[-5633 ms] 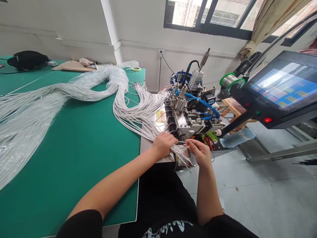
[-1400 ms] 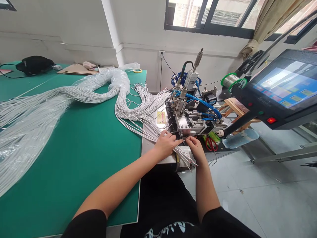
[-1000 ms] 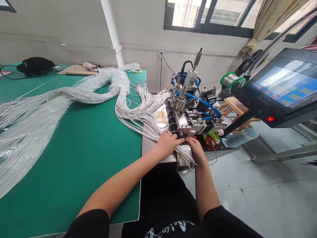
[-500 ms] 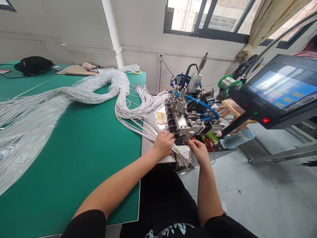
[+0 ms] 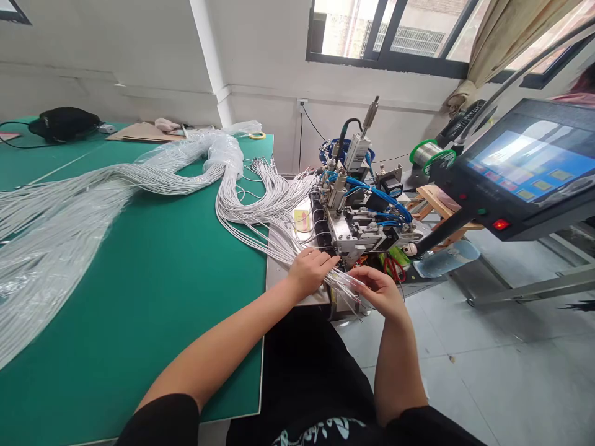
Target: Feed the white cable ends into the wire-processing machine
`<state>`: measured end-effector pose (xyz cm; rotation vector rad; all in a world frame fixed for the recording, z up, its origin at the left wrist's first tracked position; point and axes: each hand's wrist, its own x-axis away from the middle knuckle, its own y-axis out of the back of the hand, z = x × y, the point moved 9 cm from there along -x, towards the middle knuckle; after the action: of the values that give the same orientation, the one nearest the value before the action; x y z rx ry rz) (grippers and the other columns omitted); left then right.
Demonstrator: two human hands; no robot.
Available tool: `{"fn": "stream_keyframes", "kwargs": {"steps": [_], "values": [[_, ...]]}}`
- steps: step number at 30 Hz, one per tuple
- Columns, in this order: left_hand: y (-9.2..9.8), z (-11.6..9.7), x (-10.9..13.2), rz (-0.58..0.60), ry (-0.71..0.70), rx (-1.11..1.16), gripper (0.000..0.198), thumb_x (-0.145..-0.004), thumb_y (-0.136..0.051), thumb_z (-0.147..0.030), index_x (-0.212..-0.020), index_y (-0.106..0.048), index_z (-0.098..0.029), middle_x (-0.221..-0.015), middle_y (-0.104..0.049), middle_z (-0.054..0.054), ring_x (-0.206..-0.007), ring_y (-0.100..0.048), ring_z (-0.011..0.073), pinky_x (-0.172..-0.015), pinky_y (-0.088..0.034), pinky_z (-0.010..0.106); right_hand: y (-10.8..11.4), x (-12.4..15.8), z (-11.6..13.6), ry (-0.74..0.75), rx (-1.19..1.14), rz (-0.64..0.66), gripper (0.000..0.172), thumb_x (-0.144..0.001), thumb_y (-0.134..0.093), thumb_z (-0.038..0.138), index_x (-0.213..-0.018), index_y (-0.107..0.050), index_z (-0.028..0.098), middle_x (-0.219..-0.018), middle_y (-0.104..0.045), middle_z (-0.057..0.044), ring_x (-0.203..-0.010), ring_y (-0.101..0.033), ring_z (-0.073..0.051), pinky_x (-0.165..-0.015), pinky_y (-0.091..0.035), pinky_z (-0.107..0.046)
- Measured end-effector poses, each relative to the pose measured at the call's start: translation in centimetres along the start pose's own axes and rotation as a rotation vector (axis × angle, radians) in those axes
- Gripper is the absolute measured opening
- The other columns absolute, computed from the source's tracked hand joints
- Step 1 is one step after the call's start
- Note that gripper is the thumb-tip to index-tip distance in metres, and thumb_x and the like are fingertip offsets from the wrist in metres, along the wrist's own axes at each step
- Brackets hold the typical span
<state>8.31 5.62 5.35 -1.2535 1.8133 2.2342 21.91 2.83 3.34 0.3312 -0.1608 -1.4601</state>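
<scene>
A thick bundle of thin white cables (image 5: 242,207) curves across the green table onto a metal machine (image 5: 357,214). My left hand (image 5: 310,272) is closed over the bundle near its loose ends, at the machine's front edge. Close by on the right, my right hand (image 5: 379,290) has its thumb and fingers at the cable tips; the fingertips come together on one or more ends, and exactly how many cannot be made out. Several single cables lie across the black guide slots beside the machine's blue air tubes (image 5: 388,198).
A control screen (image 5: 534,161) on an arm stands at the right. Red-handled scissors (image 5: 394,269) and a clear plastic box (image 5: 446,259) lie beyond my right hand. A solder wire spool (image 5: 432,158) sits behind the machine. Plastic-wrapped cables (image 5: 60,266) cover part of the green table (image 5: 195,297).
My right hand has moved from the machine's front down to the cable ends. My left hand stays on the bundle, its fingers reaching slightly farther right. The machine's upright cylinder has shifted slightly.
</scene>
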Motion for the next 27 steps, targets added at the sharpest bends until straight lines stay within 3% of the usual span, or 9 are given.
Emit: {"fn": "stream_keyframes", "kwargs": {"steps": [3,6,13,27], "values": [[-0.2,0.0,0.1,0.015,-0.006,0.005,0.033,-0.094,-0.039,-0.017,-0.120,-0.060,-0.016,-0.091,-0.067,0.007,-0.082,-0.062,0.0173,-0.074,-0.043,0.033,-0.1,0.2,0.3,0.006,0.000,0.005,0.028,-0.079,-0.069,0.039,-0.101,-0.071,0.022,-0.096,-0.070,-0.007,-0.077,-0.064,-0.020,-0.064,-0.053,-0.030],[-0.2,-0.2,0.1,0.027,-0.021,0.002,0.034,-0.092,-0.040,-0.016,-0.122,-0.058,-0.016,-0.091,-0.067,0.007,-0.080,-0.061,0.0173,-0.073,-0.043,0.033,0.8,0.2,0.2,0.012,-0.019,-0.096,0.024,-0.079,-0.069,0.038,-0.097,-0.072,0.022,-0.096,-0.070,-0.006,-0.081,-0.065,-0.021,-0.070,-0.054,-0.031],[0.0,-0.3,0.0,0.037,-0.031,0.008,0.035,-0.094,-0.039,-0.015,-0.124,-0.057,-0.020,-0.089,-0.067,0.005,-0.080,-0.061,0.0162,-0.071,-0.041,0.031,2.2,0.2,-0.7,0.006,-0.072,-0.272,0.022,-0.079,-0.070,0.038,-0.091,-0.071,0.021,-0.083,-0.070,-0.005,-0.075,-0.063,-0.019,-0.066,-0.051,-0.030],[0.2,-0.5,-0.1,0.020,-0.045,0.039,0.032,-0.098,-0.038,-0.022,-0.122,-0.057,-0.019,-0.091,-0.068,0.005,-0.080,-0.062,0.0160,-0.070,-0.042,0.031,2.4,0.2,-1.7,-0.005,-0.106,-0.310,0.020,-0.077,-0.072,0.037,-0.089,-0.072,0.021,-0.083,-0.069,-0.004,-0.075,-0.062,-0.017,-0.067,-0.050,-0.027]]}}
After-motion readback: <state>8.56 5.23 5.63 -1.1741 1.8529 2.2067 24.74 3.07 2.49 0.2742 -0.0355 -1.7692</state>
